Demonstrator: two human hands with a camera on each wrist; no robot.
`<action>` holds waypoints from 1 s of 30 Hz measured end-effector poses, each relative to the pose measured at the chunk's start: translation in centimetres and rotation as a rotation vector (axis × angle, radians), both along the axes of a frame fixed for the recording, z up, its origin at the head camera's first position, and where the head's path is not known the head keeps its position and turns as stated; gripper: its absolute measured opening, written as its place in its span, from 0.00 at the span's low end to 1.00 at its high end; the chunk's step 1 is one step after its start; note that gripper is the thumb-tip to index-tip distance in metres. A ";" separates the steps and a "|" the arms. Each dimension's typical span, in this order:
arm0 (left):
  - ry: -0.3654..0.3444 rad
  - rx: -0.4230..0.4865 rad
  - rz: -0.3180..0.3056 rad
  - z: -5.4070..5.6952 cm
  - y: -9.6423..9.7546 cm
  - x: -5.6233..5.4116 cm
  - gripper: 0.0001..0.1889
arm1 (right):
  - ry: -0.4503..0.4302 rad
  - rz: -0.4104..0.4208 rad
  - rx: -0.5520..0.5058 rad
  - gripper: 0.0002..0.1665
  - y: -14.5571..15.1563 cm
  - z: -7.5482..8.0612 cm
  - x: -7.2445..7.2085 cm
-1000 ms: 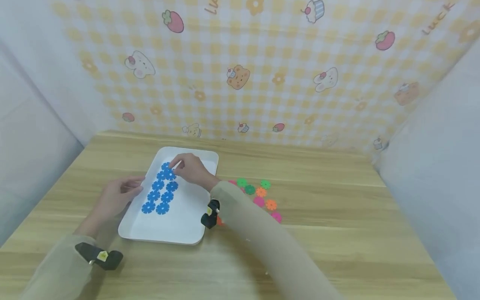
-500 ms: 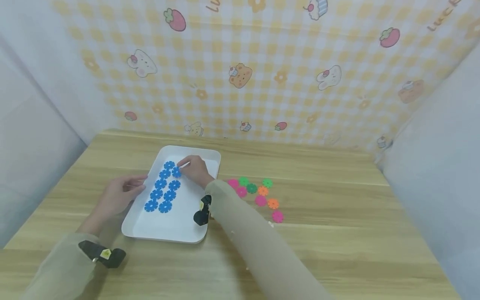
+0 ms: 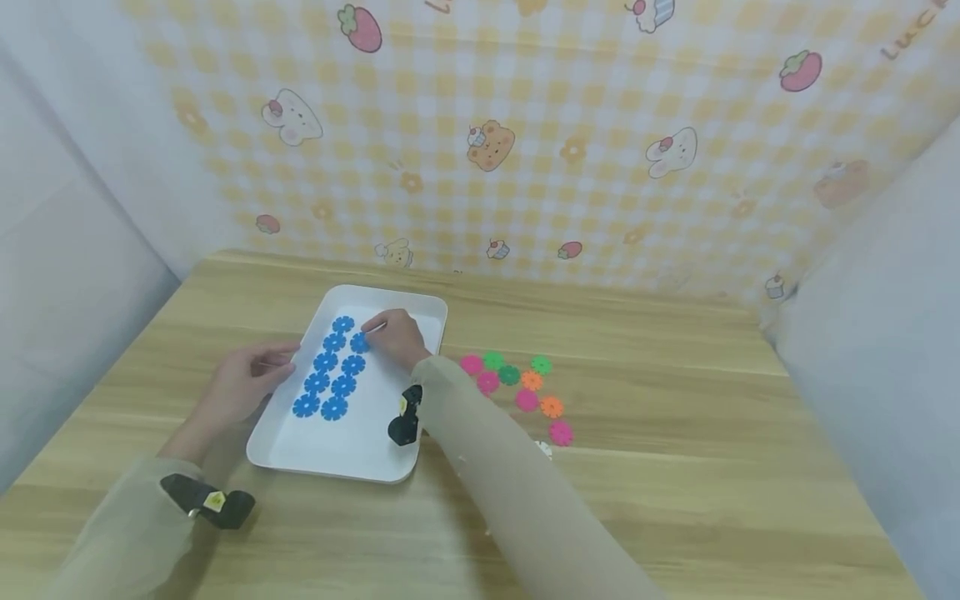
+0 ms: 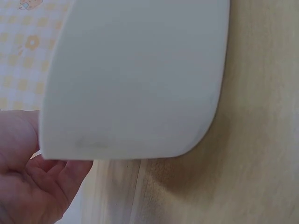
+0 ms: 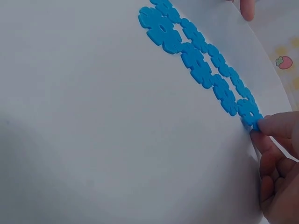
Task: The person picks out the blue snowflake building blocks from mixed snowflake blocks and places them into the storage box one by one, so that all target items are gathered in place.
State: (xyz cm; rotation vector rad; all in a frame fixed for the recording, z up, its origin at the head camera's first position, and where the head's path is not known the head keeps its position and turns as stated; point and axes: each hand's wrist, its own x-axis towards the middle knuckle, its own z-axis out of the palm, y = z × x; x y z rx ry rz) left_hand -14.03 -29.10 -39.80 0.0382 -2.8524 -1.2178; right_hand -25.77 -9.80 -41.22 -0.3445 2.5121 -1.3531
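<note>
A white tray (image 3: 367, 450) lies on the wooden table, its long sides running away from me. In it, blue snowflake discs (image 3: 326, 362) lie flat in two rows, their notched edges close together. My right hand (image 3: 397, 337) pinches the blue disc at the far end of the right row (image 5: 249, 113) between thumb and fingertip, as the right wrist view shows. That disc lies close to the one before it. My left hand (image 3: 240, 387) holds the tray's left rim with thumb and fingers; the left wrist view shows its curled fingers (image 4: 70, 179) partly behind the tray's wall.
Right of the tray, loose snowflake discs lie on the table: pink (image 3: 527, 400), green (image 3: 508, 375), orange (image 3: 552, 407) and a white one (image 3: 543, 450) partly behind my right sleeve (image 3: 510, 467). A yellow checked cloth (image 3: 570, 100) hangs at the back.
My right hand has shifted right within the tray, bringing its blue disc from beside the left row to the right row's far end. My left hand stays at the rim. The head view tilts slightly.
</note>
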 end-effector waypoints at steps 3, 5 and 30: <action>0.004 -0.001 -0.006 0.0 -0.1 -0.1 0.21 | 0.005 0.001 0.014 0.07 -0.1 -0.1 0.0; 0.004 -0.002 -0.009 0.0 -0.2 -0.1 0.21 | 0.006 0.000 0.019 0.06 -0.1 -0.1 -0.1; -0.002 0.012 -0.012 0.2 0.0 -0.1 0.20 | 0.001 0.042 -0.021 0.06 0.6 1.3 -0.2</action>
